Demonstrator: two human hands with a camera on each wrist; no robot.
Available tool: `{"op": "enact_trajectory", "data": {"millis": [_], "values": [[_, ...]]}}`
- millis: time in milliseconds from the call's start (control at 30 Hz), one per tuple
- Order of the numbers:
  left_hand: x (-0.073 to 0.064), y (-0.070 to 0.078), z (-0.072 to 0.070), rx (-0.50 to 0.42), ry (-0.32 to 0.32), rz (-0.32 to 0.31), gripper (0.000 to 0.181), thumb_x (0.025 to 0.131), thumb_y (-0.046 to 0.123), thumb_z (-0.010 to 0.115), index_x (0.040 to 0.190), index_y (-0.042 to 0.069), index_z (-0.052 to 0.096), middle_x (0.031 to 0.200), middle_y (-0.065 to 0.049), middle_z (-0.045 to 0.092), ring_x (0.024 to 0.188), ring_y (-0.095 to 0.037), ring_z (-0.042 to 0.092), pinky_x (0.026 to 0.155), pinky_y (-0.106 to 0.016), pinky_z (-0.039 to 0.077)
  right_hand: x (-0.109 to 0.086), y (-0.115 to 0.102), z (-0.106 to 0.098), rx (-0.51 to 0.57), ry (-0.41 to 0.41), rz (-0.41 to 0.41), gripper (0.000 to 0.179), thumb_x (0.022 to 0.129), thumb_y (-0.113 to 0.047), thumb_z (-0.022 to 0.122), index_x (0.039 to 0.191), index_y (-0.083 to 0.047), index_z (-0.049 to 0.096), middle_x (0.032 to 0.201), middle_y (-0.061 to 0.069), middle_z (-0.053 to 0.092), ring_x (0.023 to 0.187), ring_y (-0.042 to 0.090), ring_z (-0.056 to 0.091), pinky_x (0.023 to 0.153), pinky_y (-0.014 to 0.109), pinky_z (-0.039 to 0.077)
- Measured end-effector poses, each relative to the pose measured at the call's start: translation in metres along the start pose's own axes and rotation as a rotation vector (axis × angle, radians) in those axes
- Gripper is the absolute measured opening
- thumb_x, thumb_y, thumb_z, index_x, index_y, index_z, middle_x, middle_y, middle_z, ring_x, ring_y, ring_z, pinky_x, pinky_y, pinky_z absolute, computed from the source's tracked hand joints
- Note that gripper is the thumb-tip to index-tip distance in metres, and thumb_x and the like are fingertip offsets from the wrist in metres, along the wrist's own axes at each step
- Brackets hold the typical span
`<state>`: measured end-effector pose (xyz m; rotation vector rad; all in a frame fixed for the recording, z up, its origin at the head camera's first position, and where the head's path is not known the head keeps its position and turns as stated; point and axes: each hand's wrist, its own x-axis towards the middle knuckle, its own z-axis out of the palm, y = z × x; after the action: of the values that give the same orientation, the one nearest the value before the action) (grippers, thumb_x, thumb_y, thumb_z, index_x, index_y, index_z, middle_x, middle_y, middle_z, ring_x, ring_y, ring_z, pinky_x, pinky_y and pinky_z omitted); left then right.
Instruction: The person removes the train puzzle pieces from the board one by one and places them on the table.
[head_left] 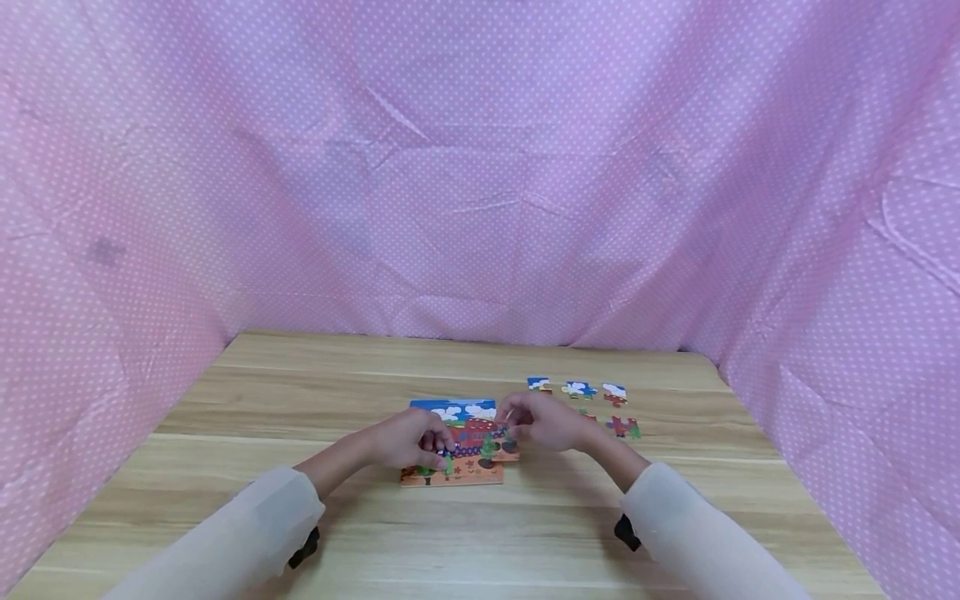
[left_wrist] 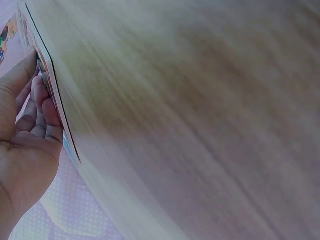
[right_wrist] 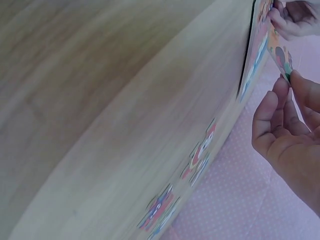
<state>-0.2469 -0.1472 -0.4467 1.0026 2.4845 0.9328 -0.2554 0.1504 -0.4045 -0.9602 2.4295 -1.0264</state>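
Note:
A jigsaw puzzle board (head_left: 461, 477) with a red vehicle, blue sky and orange ground lies on the table in the head view. My left hand (head_left: 411, 439) rests on its left part with loosely bent fingers; in the left wrist view the fingertips (left_wrist: 50, 107) touch the board's face. At the board's right edge, my right hand (head_left: 546, 421) pinches a puzzle piece (right_wrist: 281, 56), orange with grey and green, between thumb and fingers. The piece is tilted in the right wrist view, its far end close to the board. Fingers partly hide the picture in the head view.
Several loose puzzle pieces (head_left: 579, 389) lie apart to the right of the board, beyond my right hand. The wooden table (head_left: 480, 542) reaches back to a pink dotted cloth (head_left: 465, 208) that hangs behind and on both sides.

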Motion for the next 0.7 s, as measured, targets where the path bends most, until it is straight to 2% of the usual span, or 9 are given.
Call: {"op": "enact_trajectory", "data": {"millis": [200, 533, 700], "values": [[0.0, -0.001, 0.0, -0.01, 0.0, -0.004, 0.012, 0.093, 0.018, 0.077, 0.104, 0.017, 0.072, 0.087, 0.009, 0.062, 0.078, -0.009, 0.057, 0.07, -0.025, 0.052, -0.012, 0.006, -0.009, -0.016, 0.013, -0.027, 0.018, 0.099, 0.006, 0.058, 0.115, 0.001, 0.066, 0.1, 0.01, 0.068, 0.086, 0.017, 0.061, 0.072, 0.027, 0.051], [0.0, -0.002, 0.001, -0.006, 0.001, -0.02, 0.012, 0.093, 0.019, 0.077, 0.103, 0.019, 0.072, 0.086, 0.009, 0.062, 0.077, -0.009, 0.057, 0.069, -0.024, 0.051, -0.031, 0.02, -0.024, 0.0, 0.036, 0.035, 0.018, 0.099, 0.007, 0.059, 0.113, -0.002, 0.066, 0.095, 0.006, 0.064, 0.085, 0.019, 0.058, 0.074, 0.027, 0.05], [0.0, -0.001, 0.001, -0.004, 0.002, -0.023, 0.011, 0.093, 0.019, 0.078, 0.103, 0.019, 0.072, 0.086, 0.008, 0.062, 0.077, -0.01, 0.056, 0.068, -0.024, 0.05, -0.042, 0.03, -0.031, 0.021, 0.046, 0.016, 0.019, 0.097, 0.009, 0.06, 0.112, -0.002, 0.066, 0.094, 0.008, 0.064, 0.086, 0.02, 0.058, 0.074, 0.027, 0.051]]}}
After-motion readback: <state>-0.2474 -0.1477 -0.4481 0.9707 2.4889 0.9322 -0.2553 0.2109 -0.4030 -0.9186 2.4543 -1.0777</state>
